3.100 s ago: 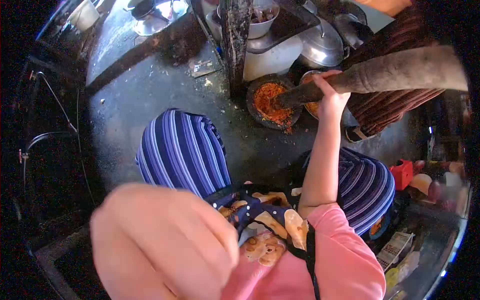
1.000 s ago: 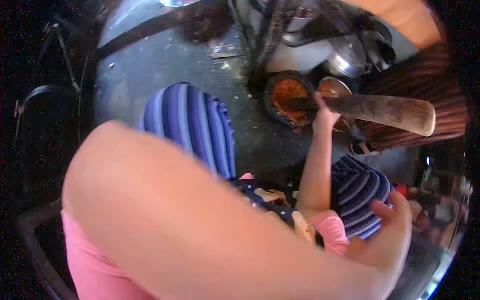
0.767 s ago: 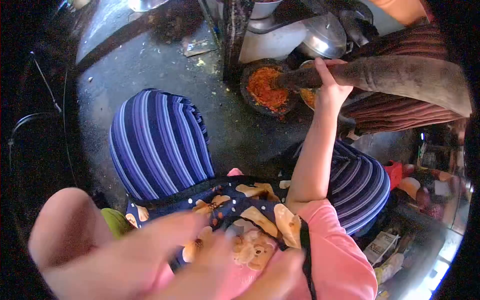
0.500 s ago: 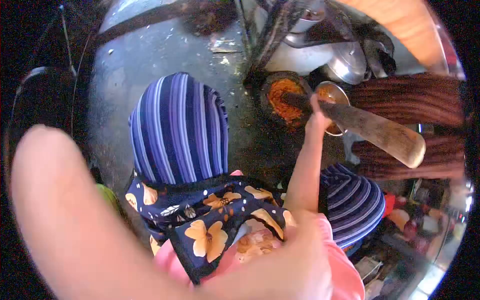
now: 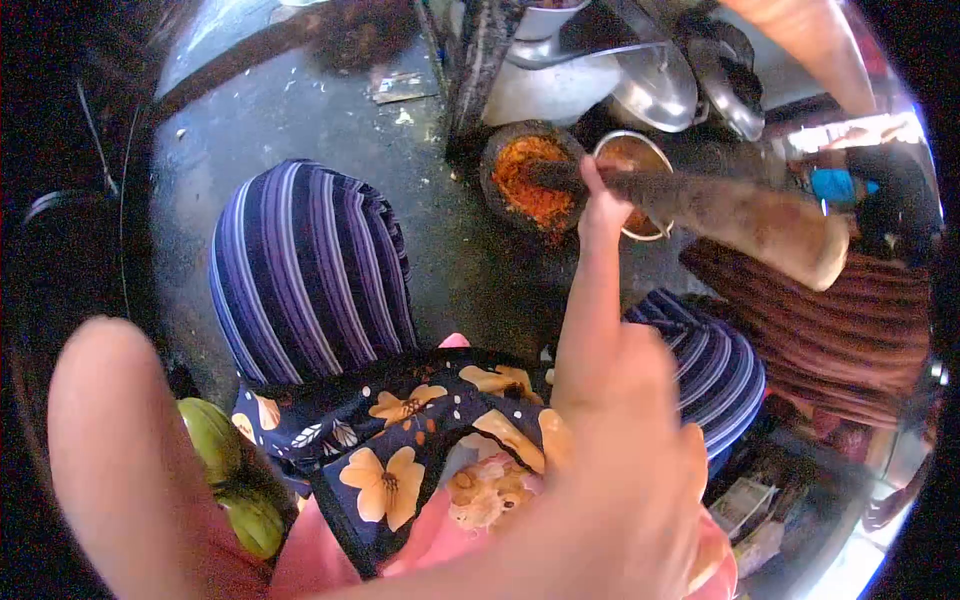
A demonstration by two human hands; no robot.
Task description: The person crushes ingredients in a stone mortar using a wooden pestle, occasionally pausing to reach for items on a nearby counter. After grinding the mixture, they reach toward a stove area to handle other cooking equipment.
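Observation:
My right hand [image 5: 605, 208] is wrapped round a long wooden pestle [image 5: 740, 208]. The pestle slants to the right, its dark end in a dark stone mortar [image 5: 492, 196] holding orange-red mash [image 5: 545, 205]. Just right of the mortar, partly behind hand and pestle, is a round metal bowl [image 5: 655, 165] with reddish remains inside. Large and blurred near the camera, my left hand [image 5: 400, 580] spreads across the bottom, thumb at left and other fingers at right. Nothing shows in it.
Metal lids and pans [image 5: 655, 85] stand behind the mortar. My two knees in striped cloth [image 5: 310, 270] rise from the dark floor [image 5: 300, 115]. Green rounded items [image 5: 210, 435] lie at lower left, a brown ridged surface [image 5: 820, 325] at right. A blurred skin-coloured shape [image 5: 800, 45] fills the top right.
The view has shifted, so mortar, bowl and knees appear further left. The pestle lies slightly flatter, still in my right hand. My left thumb appears lower in view.

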